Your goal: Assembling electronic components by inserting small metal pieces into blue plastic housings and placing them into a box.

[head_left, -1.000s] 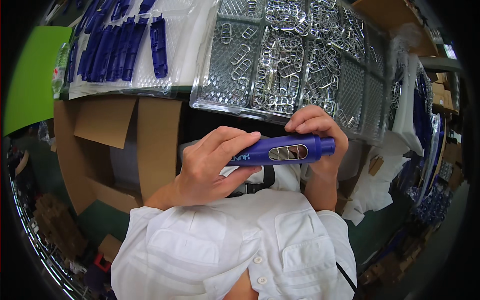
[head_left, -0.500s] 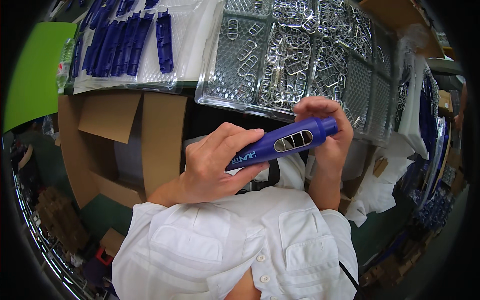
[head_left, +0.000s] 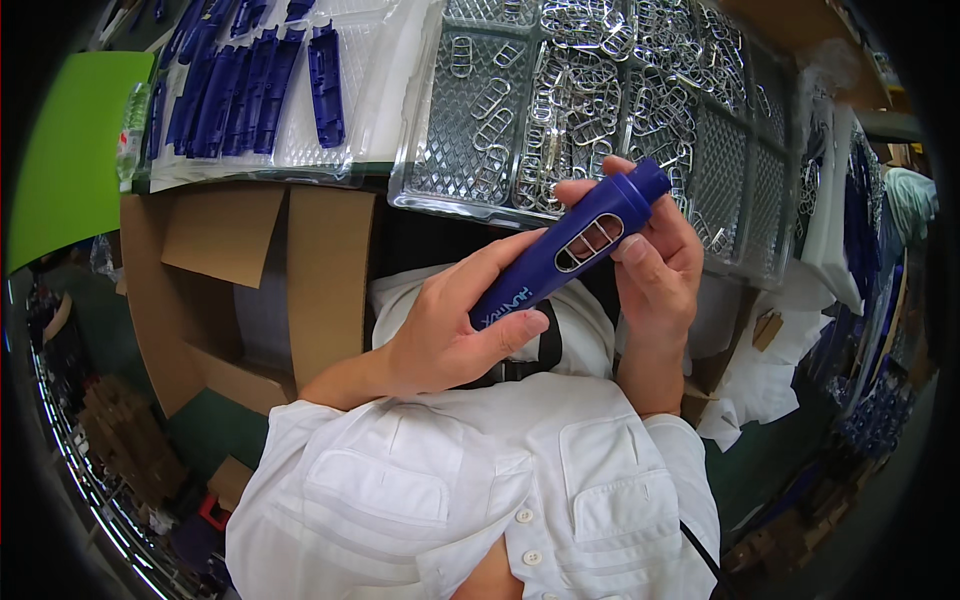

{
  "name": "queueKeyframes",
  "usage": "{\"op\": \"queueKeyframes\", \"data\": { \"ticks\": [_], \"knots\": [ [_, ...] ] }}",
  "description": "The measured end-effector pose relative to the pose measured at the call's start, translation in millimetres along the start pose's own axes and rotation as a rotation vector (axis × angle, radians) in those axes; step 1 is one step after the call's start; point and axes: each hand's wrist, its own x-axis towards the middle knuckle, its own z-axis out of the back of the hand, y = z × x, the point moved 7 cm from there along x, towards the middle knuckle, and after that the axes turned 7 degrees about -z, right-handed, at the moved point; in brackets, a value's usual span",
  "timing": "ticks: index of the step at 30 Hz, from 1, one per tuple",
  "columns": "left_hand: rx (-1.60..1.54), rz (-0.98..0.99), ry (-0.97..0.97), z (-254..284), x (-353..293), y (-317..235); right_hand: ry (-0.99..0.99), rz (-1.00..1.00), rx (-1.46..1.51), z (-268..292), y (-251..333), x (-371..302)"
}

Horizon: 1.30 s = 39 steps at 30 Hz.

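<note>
A dark blue tubular plastic housing (head_left: 540, 268) is held in front of my chest, its narrower ringed end pointing up and to the right. An oval metal frame with crossbars (head_left: 590, 243) sits in the window on its upper side, and light lettering runs along its lower part. My left hand (head_left: 435, 330) is closed round the lower end, thumb along the near side. At the upper part, my right hand (head_left: 660, 285) grips the housing with the thumb by the window and fingers behind it. The fingertips underneath are partly hidden.
Beyond my hands lies a clear compartment tray (head_left: 460, 185) with many loose metal frames (head_left: 570, 110). Blue half-shells (head_left: 327, 90) rest on white sheeting at the far left. An open cardboard box (head_left: 330, 290) stands left of my lap. A green panel (head_left: 75, 150) is farther left.
The housing has tilted more steeply, its narrow end rising. My right hand has shifted from cupping that end to gripping it with the thumb near the window. My left hand keeps hold.
</note>
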Motion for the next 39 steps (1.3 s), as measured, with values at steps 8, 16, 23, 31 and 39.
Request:
{"op": "queueKeyframes", "data": {
  "ticks": [8, 16, 23, 31, 39],
  "knots": [
    [-0.663, 0.340, 0.139, -18, -7, 15, -0.028, -0.009, -0.096, -4, 6, 6],
    [-0.718, 0.373, 0.149, -21, -9, 13, 0.003, -0.043, -0.051, -2, -1, 8],
    [-0.712, 0.377, 0.145, -23, -9, 11, 0.018, -0.027, -0.059, -4, 4, 7],
    [-0.707, 0.334, 0.175, -32, -13, 3, 0.088, 0.048, -0.061, -15, 11, -8],
    [-0.804, 0.290, 0.222, -41, -11, -19, 0.075, 0.130, -0.101, -27, 29, -32]
  ]
}}
